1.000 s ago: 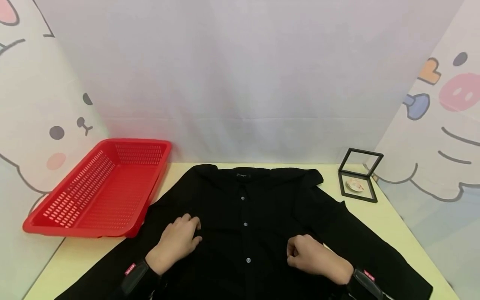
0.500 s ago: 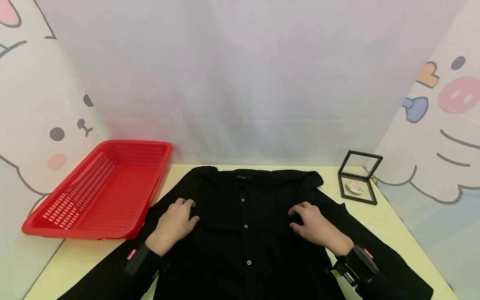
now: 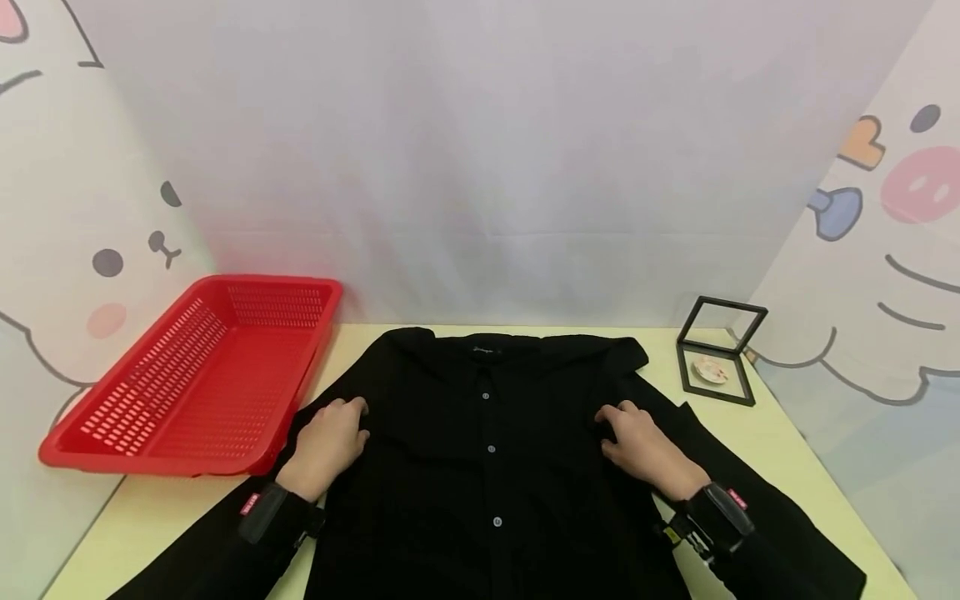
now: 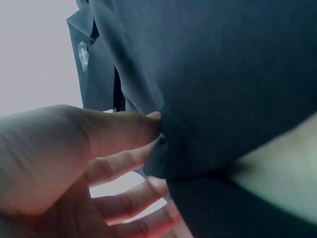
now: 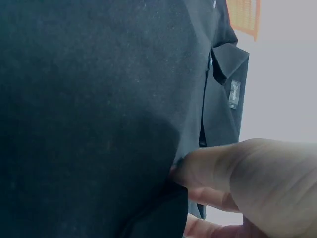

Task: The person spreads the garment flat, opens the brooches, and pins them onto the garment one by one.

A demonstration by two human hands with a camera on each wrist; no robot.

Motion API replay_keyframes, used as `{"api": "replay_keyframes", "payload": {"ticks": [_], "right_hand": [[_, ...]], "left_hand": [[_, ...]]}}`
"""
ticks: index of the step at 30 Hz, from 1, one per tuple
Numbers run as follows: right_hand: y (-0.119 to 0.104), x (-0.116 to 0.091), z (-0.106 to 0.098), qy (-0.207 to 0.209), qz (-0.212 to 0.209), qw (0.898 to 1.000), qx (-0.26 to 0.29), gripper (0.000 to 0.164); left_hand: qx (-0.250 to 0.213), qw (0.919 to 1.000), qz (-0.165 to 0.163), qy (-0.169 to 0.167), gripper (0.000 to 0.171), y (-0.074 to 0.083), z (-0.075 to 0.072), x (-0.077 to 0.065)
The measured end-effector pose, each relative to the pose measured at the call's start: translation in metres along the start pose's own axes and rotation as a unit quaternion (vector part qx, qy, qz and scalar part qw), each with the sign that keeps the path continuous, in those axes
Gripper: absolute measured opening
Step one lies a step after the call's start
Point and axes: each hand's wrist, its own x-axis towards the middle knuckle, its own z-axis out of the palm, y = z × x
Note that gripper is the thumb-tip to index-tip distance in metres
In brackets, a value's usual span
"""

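A black button-up shirt (image 3: 487, 467) lies front up on the pale yellow table (image 3: 772, 450), collar toward the far edge and sleeves spread to both sides. My left hand (image 3: 330, 437) sits on the shirt's left chest near the armhole, fingertips curled into the cloth. In the left wrist view the thumb (image 4: 119, 131) lies on top of a fold of the shirt (image 4: 223, 74) and the fingers go under it. My right hand (image 3: 637, 446) mirrors this near the right armhole. In the right wrist view my right hand (image 5: 247, 173) pinches the shirt (image 5: 89, 99) at a fold.
A red slotted plastic basket (image 3: 195, 375) stands at the table's left side, overhanging the edge. A small black-framed clear box (image 3: 716, 350) with a small pale item inside stands at the back right. White backdrop panels with cartoon animals close in the sides and back.
Both hands have slid outward from near the button line to the shirt's sides. The right hand also moved away from me, from a low fist to a hold near the armhole.
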Motion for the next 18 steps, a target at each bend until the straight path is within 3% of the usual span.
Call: {"api": "replay_keyframes", "payload": {"ticks": [6,12,18], "right_hand": [[0.001,0.01,-0.001,-0.014,0.007,0.999,0.028,0.021],[0.006,0.018,-0.003,-0.047,0.037,0.997,0.052,0.018],[0.011,0.027,-0.007,-0.058,0.041,0.996,0.052,0.014]], "left_hand": [[-0.005,0.9999,0.013,0.01,0.006,0.001,0.003,0.007],[-0.016,0.9992,0.032,0.016,0.017,0.008,0.007,0.011],[-0.023,0.9985,0.045,0.022,0.018,0.014,0.009,0.015]]}}
